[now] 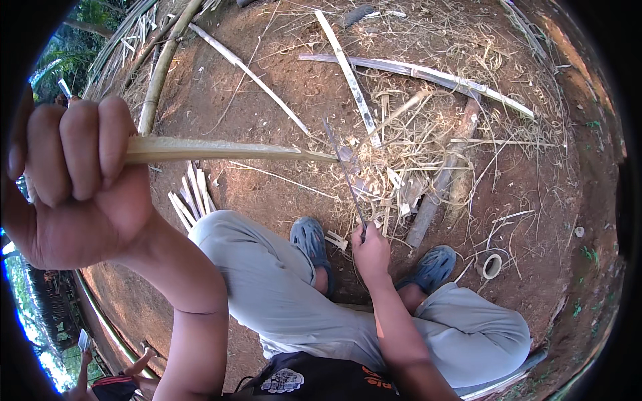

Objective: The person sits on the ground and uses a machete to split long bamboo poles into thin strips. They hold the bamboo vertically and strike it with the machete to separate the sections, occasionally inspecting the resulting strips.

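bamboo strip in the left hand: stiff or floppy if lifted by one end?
Probably fairly stiff: the bamboo strip juts out nearly straight from the left hand. Its thin tapered tip near the knife blade likely flexes. Looks light; the left hand's fingers carry it unsupported.

Bamboo strip and knife in hands

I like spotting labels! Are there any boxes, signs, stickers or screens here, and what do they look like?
No boxes, signs or screens.
Printed patch: on the dark shirt at the bottom edge, pale grey, blocky.
Orange print: same shirt, beside the right forearm, partly hidden.
Tape-like roll: on the dirt, right of the blue shoe, pale ring.
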### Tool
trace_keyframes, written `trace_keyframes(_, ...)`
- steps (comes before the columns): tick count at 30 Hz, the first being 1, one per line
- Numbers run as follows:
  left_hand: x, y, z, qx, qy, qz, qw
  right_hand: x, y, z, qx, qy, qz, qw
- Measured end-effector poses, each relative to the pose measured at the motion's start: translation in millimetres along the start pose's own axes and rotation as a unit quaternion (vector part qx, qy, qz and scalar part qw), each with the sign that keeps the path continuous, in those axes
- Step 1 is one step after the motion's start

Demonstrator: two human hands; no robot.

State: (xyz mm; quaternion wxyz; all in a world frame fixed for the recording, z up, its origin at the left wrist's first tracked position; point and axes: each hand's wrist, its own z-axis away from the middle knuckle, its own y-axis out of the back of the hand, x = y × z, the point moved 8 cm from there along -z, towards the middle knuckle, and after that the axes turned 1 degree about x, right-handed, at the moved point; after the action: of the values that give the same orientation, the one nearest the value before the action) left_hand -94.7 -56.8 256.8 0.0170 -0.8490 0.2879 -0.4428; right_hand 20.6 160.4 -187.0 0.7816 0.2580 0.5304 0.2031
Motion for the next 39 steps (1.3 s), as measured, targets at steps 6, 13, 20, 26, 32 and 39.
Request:
trace_keyframes(6,-1,7,-5,0.007,0.002,0.007,1.000,69,-30,-18,-0.036,-0.065,0.103,0.992)
trace_keyframes(13,0,18,-7,-0.024,0.017,0.036,0.999,41,-27,-5,0.004,-0.048,0.084,0.995)
trace_keyframes(20,-1,17,-7,-0.007,-0.006,-0.007,1.000,93,-50,-8,-0.076,-0.129,0.110,0.983)
trace_keyframes(26,-9,1,-4,-0.165,0.045,0.162,0.972,96,-41,-12,-0.035,-0.154,0.021,0.987)
trace_keyframes(32,-2,32,-8,-0.092,0.026,0.136,0.986,51,-13,-15,0.055,-0.043,0.084,0.994)
trace_keyframes(39,-12,104,-37,0.186,-0.070,0.002,0.980,-286,55,135,-0.037,0.563,-0.102,0.819)
